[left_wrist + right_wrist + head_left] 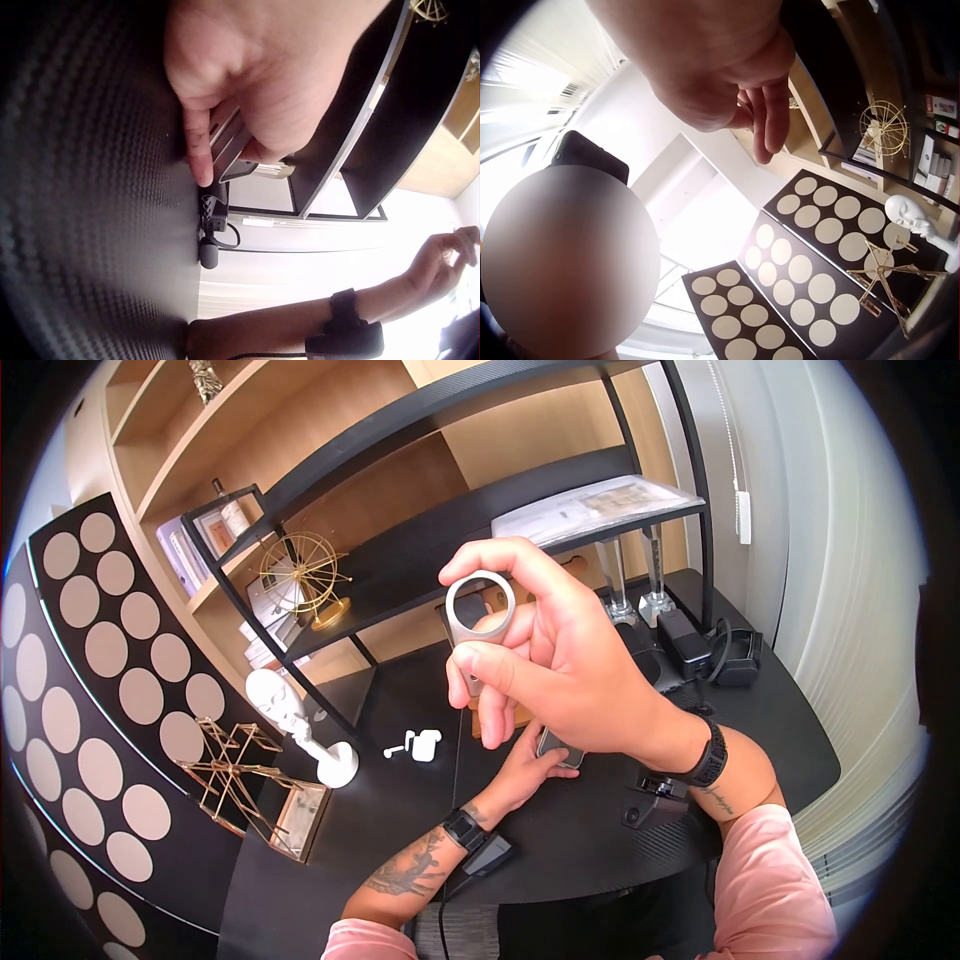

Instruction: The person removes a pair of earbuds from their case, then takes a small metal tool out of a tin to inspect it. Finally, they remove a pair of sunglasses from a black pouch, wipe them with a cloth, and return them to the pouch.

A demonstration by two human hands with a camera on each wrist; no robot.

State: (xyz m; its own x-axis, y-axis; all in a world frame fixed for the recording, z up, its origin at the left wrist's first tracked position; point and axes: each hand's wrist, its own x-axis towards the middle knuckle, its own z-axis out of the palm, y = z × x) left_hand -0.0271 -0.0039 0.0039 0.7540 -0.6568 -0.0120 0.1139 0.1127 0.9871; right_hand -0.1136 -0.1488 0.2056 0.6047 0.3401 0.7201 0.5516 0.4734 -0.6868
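Raised in front of the shelf, my right hand [590,660] pinches a silver metal ring [452,612] between thumb and fingers. The ring's opening faces the head camera. In the right wrist view the hand [720,75] hides the ring. Down on the black desk, my left hand [515,775] grips a flat, silver-edged device [572,756], partly hidden behind the right hand. The left wrist view has the left hand [255,67] with fingers and thumb around the tilted device [231,150], a fingertip near the desk surface.
White earbuds and case [425,745], a white head sculpture [338,764] and a bronze-coloured wheel model [240,770] stand left. A black box [683,643] and headset-like object [738,658] lie right. The black shelf [440,595] rises behind. A brown item is partly hidden behind the right hand.
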